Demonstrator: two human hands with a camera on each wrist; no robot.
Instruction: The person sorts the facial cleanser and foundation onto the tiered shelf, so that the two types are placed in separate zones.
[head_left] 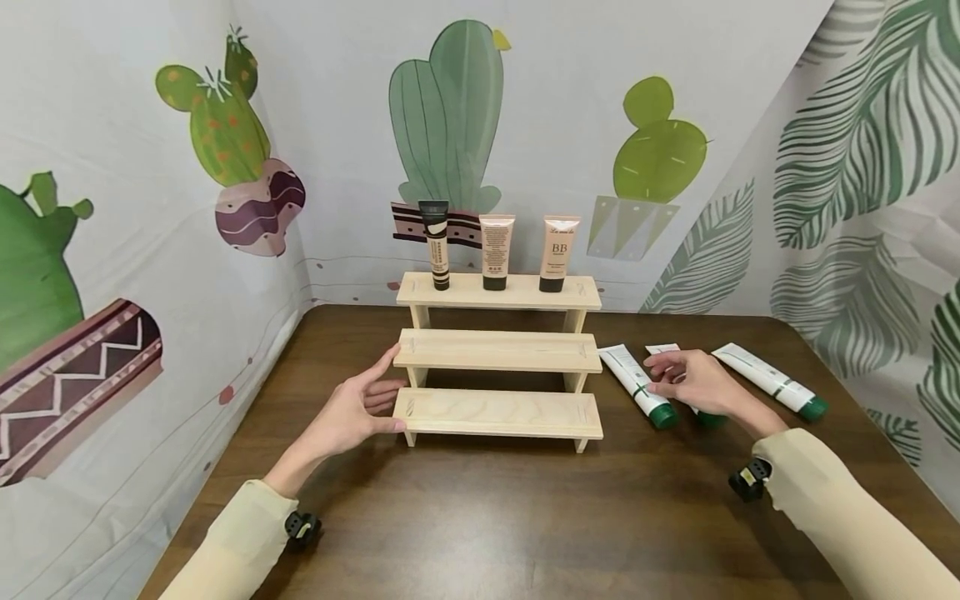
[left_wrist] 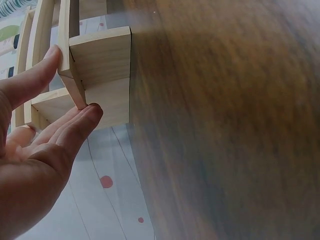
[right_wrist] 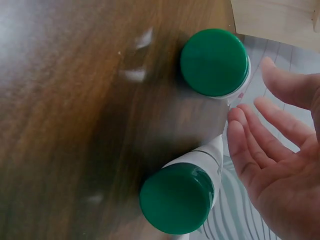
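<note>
My left hand [head_left: 347,414] holds the left end of a three-step wooden display stand [head_left: 498,350]. Its thumb is on the front edge of the lowest step, and the index finger touches the end of the middle step. My right hand [head_left: 693,382] hovers over a white tube with a green cap [head_left: 711,419], partly hiding it. In the right wrist view its fingers [right_wrist: 280,120] are loosely bent with nothing between them. A second green-capped white tube [head_left: 637,385] lies to its left by the stand, a third [head_left: 771,379] to its right.
On the stand's top step stand a black-capped tube [head_left: 438,250], a beige tube [head_left: 496,250] and a BB cream tube [head_left: 559,252]. Brown wooden table [head_left: 480,517] spreads in front. A cactus-print cloth [head_left: 555,100] hangs behind it.
</note>
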